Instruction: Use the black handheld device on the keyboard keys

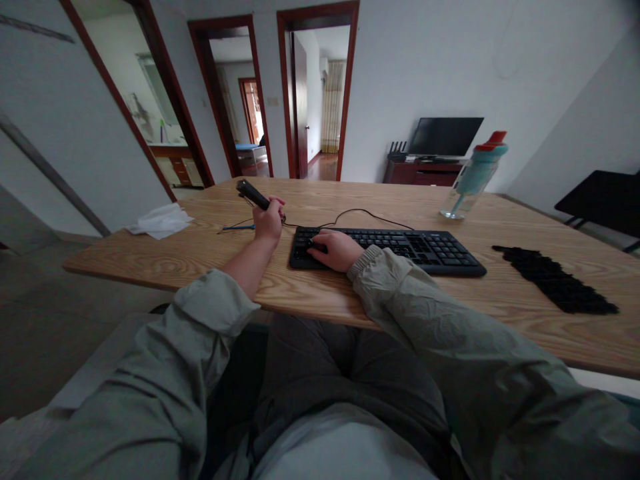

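A black keyboard [425, 267] lies on the wooden table in front of me. My right hand [340, 249] rests over its left end, fingers curled and the thumb drawn in near the keys. Whatever is between those fingertips, if anything, is too small to make out. To the left, my left hand [270, 219] is raised above the table, closed around a black bar-shaped object [254, 194] that points up and left. A thin line hangs under that object. Below this hand lies a slim blue stick-like item [239, 227].
A dark patch of small black pieces [555, 279] lies at right on the wooden table [400, 193]. Behind stands a clear bottle [474, 177] with a red cap. White tissue [161, 220] is at the left edge. A black cable [360, 211] runs behind the keyboard.
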`<state>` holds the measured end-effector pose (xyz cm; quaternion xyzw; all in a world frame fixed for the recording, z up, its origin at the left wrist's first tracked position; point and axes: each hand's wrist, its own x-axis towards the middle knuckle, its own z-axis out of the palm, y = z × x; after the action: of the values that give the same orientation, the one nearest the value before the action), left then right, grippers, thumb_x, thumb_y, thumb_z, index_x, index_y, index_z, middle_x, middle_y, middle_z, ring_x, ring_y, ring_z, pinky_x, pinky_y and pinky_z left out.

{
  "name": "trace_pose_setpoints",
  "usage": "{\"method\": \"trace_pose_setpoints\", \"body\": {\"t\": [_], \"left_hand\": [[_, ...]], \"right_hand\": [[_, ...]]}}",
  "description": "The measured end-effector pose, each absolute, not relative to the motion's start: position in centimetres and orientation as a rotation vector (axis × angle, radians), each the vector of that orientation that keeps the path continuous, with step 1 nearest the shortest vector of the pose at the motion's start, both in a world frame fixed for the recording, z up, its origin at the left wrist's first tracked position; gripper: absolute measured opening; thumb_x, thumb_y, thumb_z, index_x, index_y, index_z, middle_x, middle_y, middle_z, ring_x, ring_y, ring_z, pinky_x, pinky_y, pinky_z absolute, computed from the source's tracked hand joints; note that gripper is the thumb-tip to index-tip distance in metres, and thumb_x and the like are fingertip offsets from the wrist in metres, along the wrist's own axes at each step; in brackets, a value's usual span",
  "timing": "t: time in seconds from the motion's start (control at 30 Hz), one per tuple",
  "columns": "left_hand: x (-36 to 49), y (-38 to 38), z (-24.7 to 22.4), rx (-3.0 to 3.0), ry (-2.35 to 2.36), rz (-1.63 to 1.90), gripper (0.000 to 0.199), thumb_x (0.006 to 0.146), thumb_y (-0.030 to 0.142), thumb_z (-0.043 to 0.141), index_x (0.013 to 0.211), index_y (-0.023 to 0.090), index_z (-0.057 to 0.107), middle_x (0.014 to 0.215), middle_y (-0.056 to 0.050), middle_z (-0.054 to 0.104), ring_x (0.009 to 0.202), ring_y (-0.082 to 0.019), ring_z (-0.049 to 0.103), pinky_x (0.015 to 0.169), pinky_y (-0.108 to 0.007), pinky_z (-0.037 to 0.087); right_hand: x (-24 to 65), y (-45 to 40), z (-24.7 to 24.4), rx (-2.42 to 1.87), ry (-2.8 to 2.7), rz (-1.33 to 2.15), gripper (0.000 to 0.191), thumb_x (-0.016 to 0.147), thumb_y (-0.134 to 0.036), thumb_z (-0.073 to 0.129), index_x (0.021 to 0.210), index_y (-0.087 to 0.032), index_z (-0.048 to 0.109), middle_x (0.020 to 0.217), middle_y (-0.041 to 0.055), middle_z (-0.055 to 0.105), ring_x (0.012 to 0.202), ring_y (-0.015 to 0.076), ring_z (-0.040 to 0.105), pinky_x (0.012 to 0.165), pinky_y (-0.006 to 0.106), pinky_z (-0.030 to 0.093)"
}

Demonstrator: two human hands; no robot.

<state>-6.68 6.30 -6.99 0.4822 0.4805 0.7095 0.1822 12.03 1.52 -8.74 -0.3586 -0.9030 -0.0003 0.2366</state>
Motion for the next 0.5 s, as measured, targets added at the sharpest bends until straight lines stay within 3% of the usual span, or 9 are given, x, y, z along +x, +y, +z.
{"method": "trace_pose_setpoints", "body": {"t": [0.13,0.23,0.5], "left_hand": [[-8.2,8.4,-7.3,1.391,1.413,2.015,0.012,0.071,0.021,0.047,0.07,0.018,0.059,0.068,-0.003,0.061,0.071,-0.016,0.062,0.063,-0.025,0.048],[-9.3,9.7,-7.6,1.352,1.391,2.043,0.014,0.07,0.021,0.048,0.075,0.018,0.061,0.07,-0.003,0.064,0.071,-0.016,0.064,0.064,-0.025,0.048],[-10.7,10.7,-7.7,1.292,1.318,2.027,0.009,0.069,0.02,0.05,0.074,0.019,0.057,0.052,0.004,0.044,0.047,-0.012,0.048,0.052,-0.024,0.042]], "right_hand": [[12.4,1.6,-8.5,-0.976,-2.354,0.131,0.019,0.084,-0.03,0.056,0.071,-0.017,0.059,0.073,0.0028,0.057,0.066,0.0133,0.047,0.064,0.027,0.034],[13.1,1.7,-8.2,-1.0,-2.214,0.286,0.018,0.082,-0.031,0.053,0.069,-0.018,0.055,0.064,-0.0007,0.051,0.061,0.0124,0.044,0.06,0.026,0.032],[13.6,1.7,-8.0,-0.986,-2.082,0.46,0.015,0.075,-0.03,0.051,0.065,-0.02,0.047,0.058,-0.0032,0.045,0.058,0.0125,0.042,0.057,0.028,0.03]]}}
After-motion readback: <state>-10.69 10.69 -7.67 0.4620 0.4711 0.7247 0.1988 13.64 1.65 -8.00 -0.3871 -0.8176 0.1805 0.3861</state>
